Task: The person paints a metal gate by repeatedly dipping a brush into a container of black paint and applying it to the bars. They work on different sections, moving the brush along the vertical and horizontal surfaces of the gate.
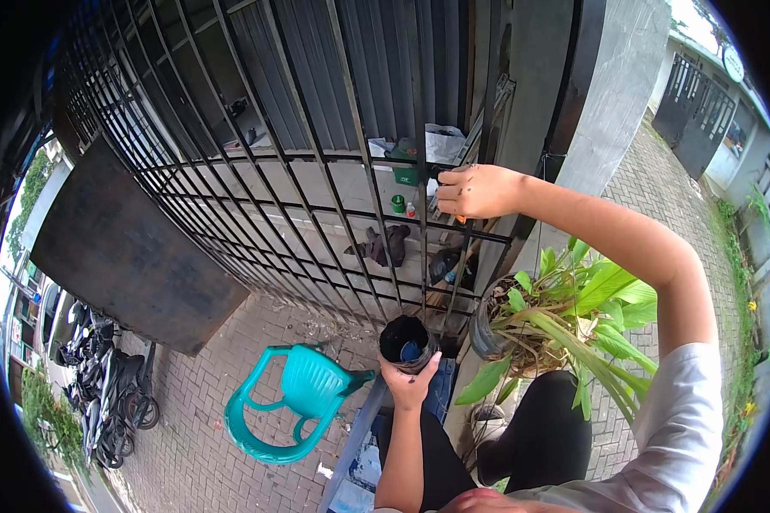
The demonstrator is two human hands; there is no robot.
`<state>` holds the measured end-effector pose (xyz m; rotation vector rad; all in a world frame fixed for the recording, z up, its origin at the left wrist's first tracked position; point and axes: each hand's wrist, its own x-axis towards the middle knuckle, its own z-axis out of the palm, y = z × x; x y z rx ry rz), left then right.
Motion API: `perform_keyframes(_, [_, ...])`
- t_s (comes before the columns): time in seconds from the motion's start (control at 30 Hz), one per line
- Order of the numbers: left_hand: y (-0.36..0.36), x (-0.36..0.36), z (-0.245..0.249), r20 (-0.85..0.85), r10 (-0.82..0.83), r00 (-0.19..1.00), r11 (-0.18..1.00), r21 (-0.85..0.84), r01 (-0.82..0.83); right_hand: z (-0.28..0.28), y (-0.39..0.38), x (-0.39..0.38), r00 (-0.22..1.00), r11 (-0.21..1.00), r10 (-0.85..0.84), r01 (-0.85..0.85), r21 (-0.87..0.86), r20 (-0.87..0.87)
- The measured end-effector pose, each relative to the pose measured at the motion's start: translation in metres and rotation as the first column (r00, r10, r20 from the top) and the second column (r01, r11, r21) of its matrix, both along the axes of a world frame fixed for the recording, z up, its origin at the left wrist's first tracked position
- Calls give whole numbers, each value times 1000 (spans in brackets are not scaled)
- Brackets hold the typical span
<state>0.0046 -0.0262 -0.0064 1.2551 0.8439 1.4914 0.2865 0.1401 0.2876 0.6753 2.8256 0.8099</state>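
My left hand (409, 386) is wrapped round a dark, round container (407, 340), held upright with its open top facing up. Inside it something blue shows. My right hand (470, 191) is raised at the black metal bars (420, 111), its fingers curled at an upright bar. A small orange bit shows just under those fingers; what they grip is too small to make out. Below my right forearm stands a leafy green plant (607, 299) in a dark pot (486, 329).
A green plastic chair (316, 385) stands on the paving at the left, near a large dark metal sheet (137, 248). Motorcycles (103, 385) are parked further left. Behind the bars lie a green box (405, 171), a white bag (443, 144) and dark cloth (389, 246).
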Motion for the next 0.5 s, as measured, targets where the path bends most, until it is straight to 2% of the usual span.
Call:
perform_keyframes(0.1, [-2,-1,7,3,-24,1000,1000,-12,24,35,0,-23,995,969,-90,99,-224,53])
perform_keyframes(0.13, [-2,0,9,-4,-26,1000,1000,-17,26,34,11,-22,998,968,-58,52,-244,-19])
perform_keyframes(0.2, [-4,2,12,28,-7,1000,1000,-3,7,48,23,-32,994,957,-109,102,-270,-13])
perform_keyframes(0.27, [-2,3,7,11,-13,1000,1000,2,13,58,32,-49,944,902,-285,324,-287,168])
perform_keyframes(0.33, [-3,5,6,-3,-19,1000,1000,8,19,49,49,-56,958,910,-261,285,-301,118])
perform_keyframes(0.4, [-4,4,11,-25,-23,999,999,27,23,48,60,-72,754,760,-452,605,-236,477])
perform_keyframes(0.43, [-4,4,15,-33,-29,999,999,26,30,60,45,-79,798,749,-463,585,-310,386])
perform_keyframes(0.47, [-5,5,17,-24,-15,1000,999,42,16,55,48,-75,798,746,-467,587,-315,382])
perform_keyframes(0.5, [-6,6,20,-14,-1,1000,998,57,1,52,51,-71,845,786,-404,516,-339,350])
